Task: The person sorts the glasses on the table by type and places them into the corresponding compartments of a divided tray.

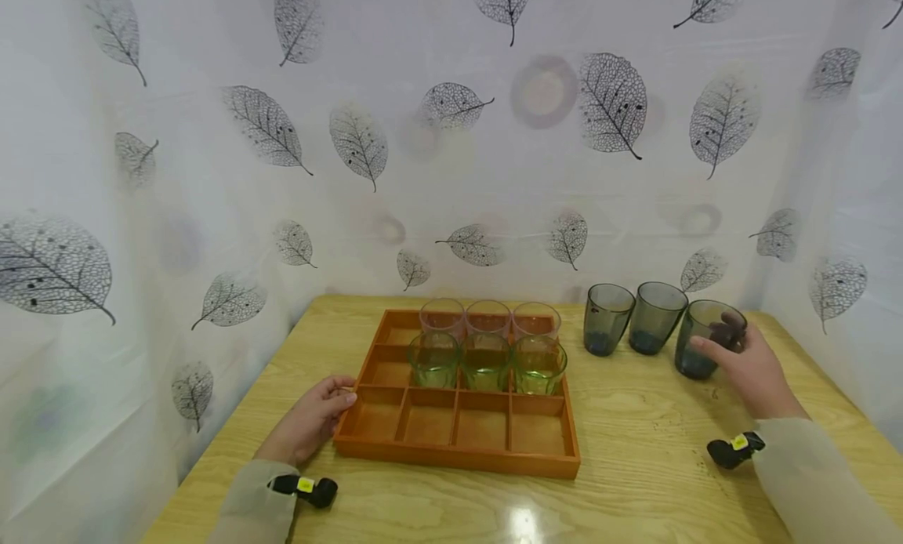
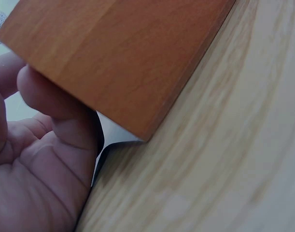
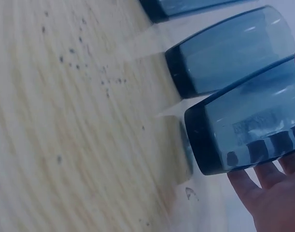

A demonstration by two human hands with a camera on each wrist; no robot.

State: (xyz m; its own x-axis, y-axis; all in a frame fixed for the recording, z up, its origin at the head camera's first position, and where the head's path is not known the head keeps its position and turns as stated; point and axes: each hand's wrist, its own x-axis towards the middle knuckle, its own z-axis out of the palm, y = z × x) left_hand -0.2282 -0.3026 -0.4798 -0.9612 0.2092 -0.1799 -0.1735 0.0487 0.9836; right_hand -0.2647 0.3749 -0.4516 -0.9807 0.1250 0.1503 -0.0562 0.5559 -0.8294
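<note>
My right hand (image 1: 758, 371) grips a dark grey drinking glass (image 1: 694, 348), thumb on the near side and fingers round the far side. In the right wrist view this glass (image 3: 248, 121) looks bluish, and a dark reflection shows beside its thick base. Two matching glasses (image 1: 656, 320) (image 1: 607, 320) stand upright to its left. My left hand (image 1: 306, 418) holds the left wall of an orange-brown wooden tray (image 1: 458, 456), thumb at the rim. From the left wrist, curled fingers (image 2: 38, 92) meet the tray's end (image 2: 123, 63).
Three green glasses (image 1: 433, 364) stand in the tray's middle row. Behind them are three pale pinkish clear glasses (image 1: 442, 315). Dividers split the front row into several compartments. A light wood table (image 1: 635, 481) lies beneath, with a leaf-print curtain (image 1: 437, 183) behind it.
</note>
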